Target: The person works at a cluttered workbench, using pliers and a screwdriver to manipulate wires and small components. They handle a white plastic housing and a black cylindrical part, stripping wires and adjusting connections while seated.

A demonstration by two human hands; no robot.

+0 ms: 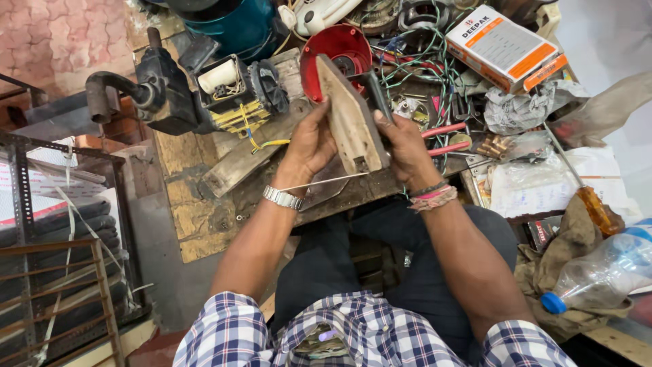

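Observation:
My left hand (311, 143) grips the left side of a flat iron soleplate (350, 119), a worn tan metal wedge held on edge over the wooden workbench (204, 224). On the plate's right side my right hand (406, 146) holds it too, with a dark tool (375, 92) rising from the fingers. A thin white wire (326, 181) runs under both hands. A red round cover (339, 47) lies just behind the plate.
A dark motor part with yellow wires (238, 92) and a black pipe fitting (146, 92) lie at left. Tangled wires (424, 64), a white and orange box (506, 47), a screwdriver (587, 197) and a plastic bottle (601, 272) crowd the right. A metal rack (61, 272) stands at lower left.

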